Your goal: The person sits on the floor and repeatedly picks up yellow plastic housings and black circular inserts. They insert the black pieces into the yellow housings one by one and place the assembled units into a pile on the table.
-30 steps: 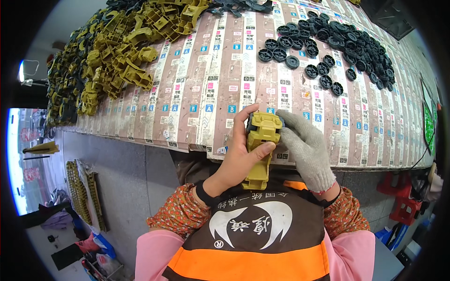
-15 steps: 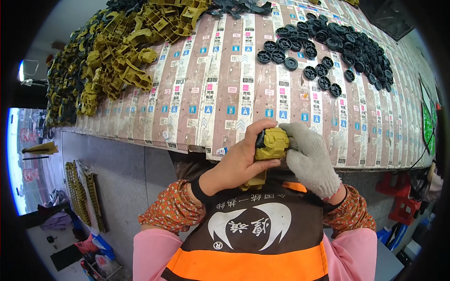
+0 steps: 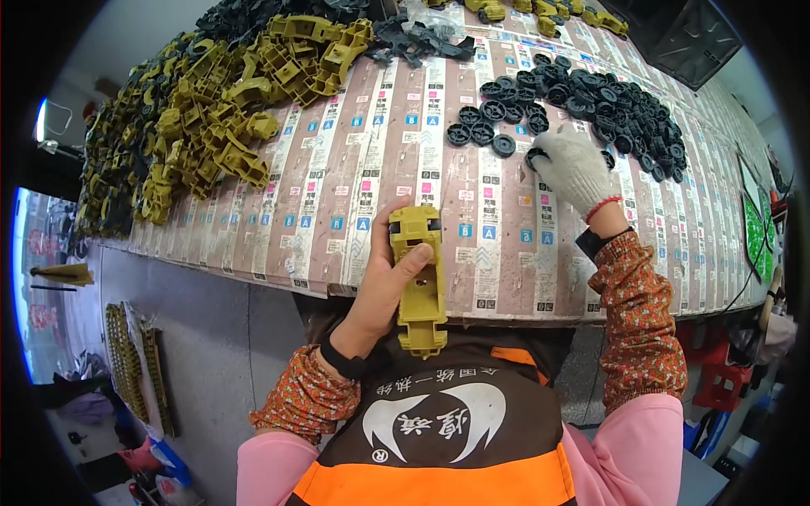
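Observation:
A long mustard-yellow plastic toy vehicle body (image 3: 423,310) is in my bare left hand (image 3: 380,285), held lengthwise over the table's near edge. Its hollow side faces up, with dark pieces at both sides of its far end. The left thumb presses on its middle. My right hand (image 3: 578,175), in a white knit glove, is stretched out to the near edge of a pile of black toy wheels (image 3: 629,110). One black wheel (image 3: 532,158) shows at its thumb and fingertips, which are closed on it. Part of that wheel is hidden by the glove.
Yellow plastic bodies (image 3: 224,126) are heaped at the far left, mixed with dark parts. Black plastic pieces (image 3: 418,40) lie at the back middle. More yellow vehicles (image 3: 548,18) stand along the far edge. The table (image 3: 337,228) is covered with printed sheeting.
My right hand has left the yellow body and moved away from me to the wheels. My left hand has shifted left and turned the body, so its length now shows.

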Tool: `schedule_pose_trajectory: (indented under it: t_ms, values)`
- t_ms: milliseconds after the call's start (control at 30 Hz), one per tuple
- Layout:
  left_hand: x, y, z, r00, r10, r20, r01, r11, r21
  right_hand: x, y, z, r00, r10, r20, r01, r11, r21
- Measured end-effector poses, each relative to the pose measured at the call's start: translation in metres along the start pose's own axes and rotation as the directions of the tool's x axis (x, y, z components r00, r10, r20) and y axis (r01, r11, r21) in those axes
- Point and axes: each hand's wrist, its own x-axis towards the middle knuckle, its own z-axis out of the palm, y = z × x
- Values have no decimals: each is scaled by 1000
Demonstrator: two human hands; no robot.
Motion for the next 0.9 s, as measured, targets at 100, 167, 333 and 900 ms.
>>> schedule_pose_trajectory:
  t_ms: [100, 167, 333, 900]
  values:
    - [-2, -1, -2, 999, -38, -38, 36, 997, -70, -1, -5, 3, 997, 12, -73, -12, 1000, -1]
    - [0, -4, -4, 996, -59, -74, 48, 989, -142, -11, -16, -3, 994, 6, -111, 1, 998, 61]
    - [3, -4, -8, 982, -45, -185, -11, 957, -290, -60, -78, -28, 981, 4, 195, -124, 788, 603]
    - [6, 0, 6, 899, 359, -251, -375, 927, -16, -146, -157, -17, 991, -17, 136, -116, 424, 898]
